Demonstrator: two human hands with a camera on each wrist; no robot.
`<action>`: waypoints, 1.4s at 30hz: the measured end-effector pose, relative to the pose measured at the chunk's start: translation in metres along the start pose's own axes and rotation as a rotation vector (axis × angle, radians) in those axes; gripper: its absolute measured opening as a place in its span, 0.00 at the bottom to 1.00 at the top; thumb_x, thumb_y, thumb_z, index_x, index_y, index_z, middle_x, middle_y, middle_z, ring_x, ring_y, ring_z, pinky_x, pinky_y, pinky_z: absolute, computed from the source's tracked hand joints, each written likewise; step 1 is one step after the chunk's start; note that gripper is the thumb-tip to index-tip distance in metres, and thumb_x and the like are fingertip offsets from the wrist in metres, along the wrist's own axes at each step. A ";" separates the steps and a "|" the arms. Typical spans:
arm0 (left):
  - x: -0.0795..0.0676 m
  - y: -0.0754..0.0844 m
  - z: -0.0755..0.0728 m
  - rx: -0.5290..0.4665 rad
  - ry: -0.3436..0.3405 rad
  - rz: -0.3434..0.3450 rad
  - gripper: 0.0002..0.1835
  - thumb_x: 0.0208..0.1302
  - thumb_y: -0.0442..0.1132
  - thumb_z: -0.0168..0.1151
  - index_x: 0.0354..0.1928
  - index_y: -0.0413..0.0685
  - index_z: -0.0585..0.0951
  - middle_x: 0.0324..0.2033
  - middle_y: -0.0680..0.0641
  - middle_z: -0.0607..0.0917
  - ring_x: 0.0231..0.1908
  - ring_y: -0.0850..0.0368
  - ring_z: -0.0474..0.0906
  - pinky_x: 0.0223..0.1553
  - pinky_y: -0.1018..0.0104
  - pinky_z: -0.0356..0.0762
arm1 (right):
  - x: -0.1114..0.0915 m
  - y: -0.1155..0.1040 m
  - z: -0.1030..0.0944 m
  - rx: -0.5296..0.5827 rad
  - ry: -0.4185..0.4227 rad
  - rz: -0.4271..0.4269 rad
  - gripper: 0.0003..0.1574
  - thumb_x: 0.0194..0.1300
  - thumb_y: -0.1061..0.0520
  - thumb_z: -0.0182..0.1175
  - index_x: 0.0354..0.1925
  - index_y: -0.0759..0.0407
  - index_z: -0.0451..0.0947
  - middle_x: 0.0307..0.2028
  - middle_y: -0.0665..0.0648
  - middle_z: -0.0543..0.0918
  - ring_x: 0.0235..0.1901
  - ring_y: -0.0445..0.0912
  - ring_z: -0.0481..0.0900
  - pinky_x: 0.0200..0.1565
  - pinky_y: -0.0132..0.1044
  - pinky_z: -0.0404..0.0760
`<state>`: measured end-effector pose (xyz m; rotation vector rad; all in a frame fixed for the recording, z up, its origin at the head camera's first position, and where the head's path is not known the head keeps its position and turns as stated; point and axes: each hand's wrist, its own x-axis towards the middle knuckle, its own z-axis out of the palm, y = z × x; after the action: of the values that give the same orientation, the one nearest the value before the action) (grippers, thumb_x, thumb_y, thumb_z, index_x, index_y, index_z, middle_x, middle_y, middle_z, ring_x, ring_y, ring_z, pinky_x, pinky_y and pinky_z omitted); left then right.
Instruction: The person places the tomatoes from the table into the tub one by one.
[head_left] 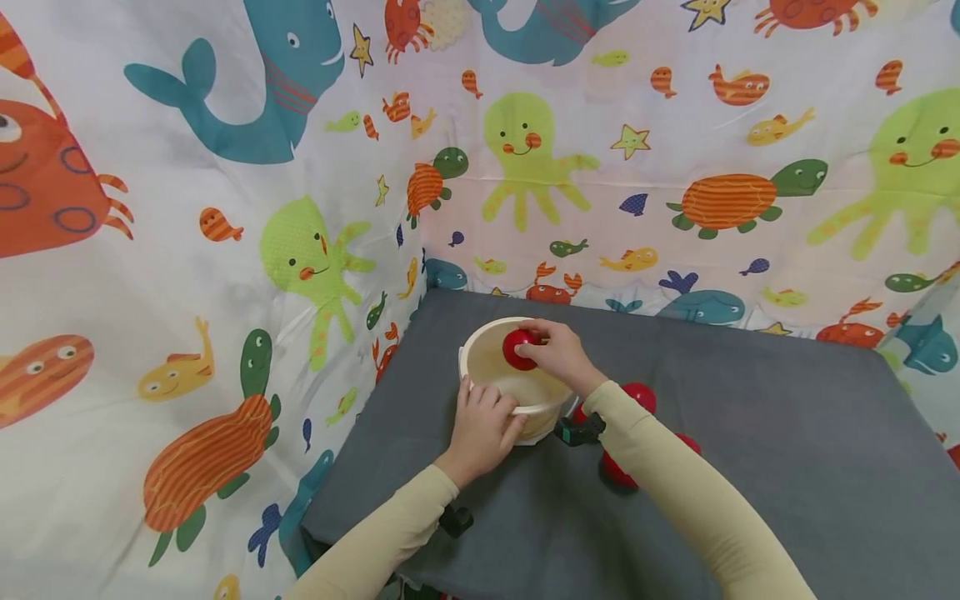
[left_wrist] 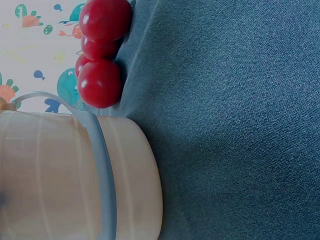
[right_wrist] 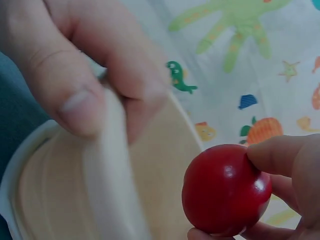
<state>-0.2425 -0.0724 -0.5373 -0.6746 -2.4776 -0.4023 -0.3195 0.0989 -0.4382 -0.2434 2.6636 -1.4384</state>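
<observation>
A cream bucket (head_left: 487, 360) stands on the grey cloth, its mouth facing up. My left hand (head_left: 480, 427) grips the near rim, thumb outside and fingers over the edge, as the right wrist view shows. Between the thumb and fingers of my right hand (head_left: 561, 355) is a glossy red ball (head_left: 517, 349), held over the bucket's mouth. That red ball (right_wrist: 227, 190) appears close beside the rim in the right wrist view. A pale handle (left_wrist: 103, 170) hangs down around the bucket's outer wall (left_wrist: 45, 175).
Several more red balls (head_left: 640, 397) lie right of the bucket, partly hidden by the right sleeve (head_left: 675, 467). They cluster together in the left wrist view, one red ball (left_wrist: 100, 84) near the bucket. A sea-animal print curtain (head_left: 585, 192) borders the grey-covered table (head_left: 787, 450).
</observation>
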 end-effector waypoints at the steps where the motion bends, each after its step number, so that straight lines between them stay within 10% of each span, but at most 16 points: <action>1: 0.000 0.000 0.000 0.001 -0.006 -0.001 0.12 0.71 0.53 0.57 0.39 0.54 0.80 0.35 0.49 0.79 0.49 0.49 0.75 0.70 0.30 0.61 | 0.002 0.002 0.005 -0.004 -0.001 -0.003 0.31 0.66 0.54 0.66 0.66 0.56 0.76 0.61 0.64 0.81 0.59 0.59 0.79 0.57 0.51 0.85; 42: 0.001 0.003 -0.004 0.024 -0.010 0.007 0.12 0.72 0.53 0.56 0.39 0.54 0.79 0.36 0.48 0.81 0.51 0.48 0.77 0.70 0.32 0.62 | 0.012 0.017 0.042 -0.187 -0.110 0.016 0.26 0.64 0.57 0.64 0.60 0.62 0.81 0.55 0.65 0.86 0.47 0.54 0.84 0.50 0.45 0.87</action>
<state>-0.2399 -0.0714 -0.5327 -0.6762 -2.4849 -0.3664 -0.3260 0.0712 -0.4757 -0.3068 2.7035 -1.1365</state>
